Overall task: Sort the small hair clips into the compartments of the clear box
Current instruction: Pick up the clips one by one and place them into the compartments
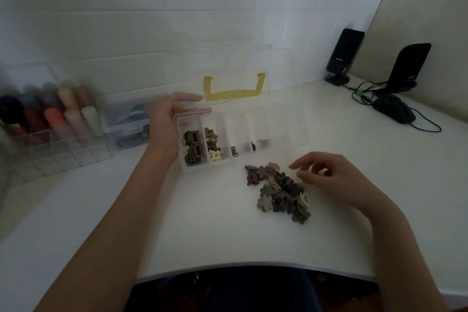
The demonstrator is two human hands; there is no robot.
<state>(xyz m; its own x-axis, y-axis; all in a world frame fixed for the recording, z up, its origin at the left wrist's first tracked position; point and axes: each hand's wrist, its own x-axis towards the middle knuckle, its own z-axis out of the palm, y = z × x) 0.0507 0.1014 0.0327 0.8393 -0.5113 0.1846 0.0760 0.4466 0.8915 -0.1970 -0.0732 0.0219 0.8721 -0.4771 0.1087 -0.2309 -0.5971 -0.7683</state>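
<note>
Hair clips (279, 191) lay in a loose pile on the white table (202, 223), small flower and claw shapes in brown, grey-brown and cream, just in front of the clear box (291, 129). That box sat open near the middle of the table, its lid (228, 66) standing up against the tiled wall with a yellow handle (234, 92) showing through it. The box was split into a row of narrow compartments. The leftmost one held dark brown rectangular claw clips (193, 148). The next held olive and cream clips (212, 145). The two after that held only one or two small dark clips (249, 147) each, and the compartments further right looked bare.

The left hand (166, 121) gripped the box at its left end, thumb over the rear corner and fingers curled around the side wall. The right hand (326, 177) hovered at the right edge of the pile, fingers loosely curled with the fingertips close together; whether they pinched a clip could not be told.

To the left stood a clear organiser (50, 139) filled with coloured rolls, and beside it a small clear lidded container (125, 119). At the far right were two black speakers (344, 53), a black computer mouse (395, 107) and tangled cables (364, 90).
</note>
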